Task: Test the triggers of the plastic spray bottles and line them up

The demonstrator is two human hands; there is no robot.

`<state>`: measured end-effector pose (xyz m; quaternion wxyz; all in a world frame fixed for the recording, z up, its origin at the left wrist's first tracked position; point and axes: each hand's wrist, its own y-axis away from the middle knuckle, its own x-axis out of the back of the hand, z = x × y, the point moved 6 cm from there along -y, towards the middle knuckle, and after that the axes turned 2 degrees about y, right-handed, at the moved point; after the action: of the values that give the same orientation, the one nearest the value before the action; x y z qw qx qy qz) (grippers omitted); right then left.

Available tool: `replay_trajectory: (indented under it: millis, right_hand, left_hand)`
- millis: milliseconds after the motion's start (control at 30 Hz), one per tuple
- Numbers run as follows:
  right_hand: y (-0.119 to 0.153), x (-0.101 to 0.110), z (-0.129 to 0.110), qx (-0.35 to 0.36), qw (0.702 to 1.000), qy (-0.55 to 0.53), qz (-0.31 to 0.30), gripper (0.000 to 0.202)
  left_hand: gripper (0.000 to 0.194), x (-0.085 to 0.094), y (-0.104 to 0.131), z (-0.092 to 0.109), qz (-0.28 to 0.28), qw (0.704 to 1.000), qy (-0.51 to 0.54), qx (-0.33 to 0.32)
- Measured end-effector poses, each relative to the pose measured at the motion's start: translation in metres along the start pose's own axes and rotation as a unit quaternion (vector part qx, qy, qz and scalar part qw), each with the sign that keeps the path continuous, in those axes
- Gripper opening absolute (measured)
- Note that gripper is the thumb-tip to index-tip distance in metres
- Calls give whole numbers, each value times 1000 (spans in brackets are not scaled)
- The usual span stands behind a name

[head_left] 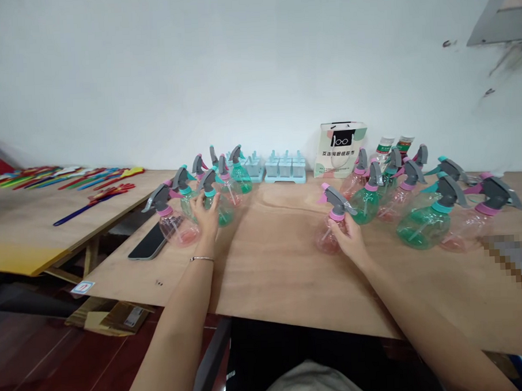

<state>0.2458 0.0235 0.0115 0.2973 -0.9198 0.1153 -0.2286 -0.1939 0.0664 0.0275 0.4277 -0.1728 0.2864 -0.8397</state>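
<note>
The right hand [349, 235] pinches a round, clear-pink plastic spray bottle [326, 240]. Left of it, the left hand [206, 216] touches a round clear-green one [225, 215], grip unclear.

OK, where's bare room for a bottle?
The brown wooden tabletop is bare between the left hand and right hand, from the light-blue plastic moulds to the near edge. Translucent pink and green spray bottles crowd both sides; a black phone lies left.

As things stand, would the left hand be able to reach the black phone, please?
Probably yes: the left hand, at a green spray bottle, is close by; a pink spray bottle overlaps the right edge of the phone in view, but the near side looks free.
</note>
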Motion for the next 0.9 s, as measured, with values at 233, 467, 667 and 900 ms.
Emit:
replay_trajectory:
  millis: [233, 467, 667, 900]
  right_hand:
    - [2, -1, 4, 1, 1000, 6, 5, 36]
    - [13, -20, -5, 104, 993, 20, -43, 49]
    - [25, -34, -17, 175, 979, 88, -65, 57]
    - [2, 4, -24, 230, 966, 117, 16, 61]
  left_hand:
    - [43, 15, 29, 42, 107, 992, -1, -66]
    - [82, -70, 131, 165, -317, 924, 154, -148]
    - [81, -124, 172, 193, -406, 882, 237, 38]
    - [52, -123, 161, 174, -309, 872, 327, 192]
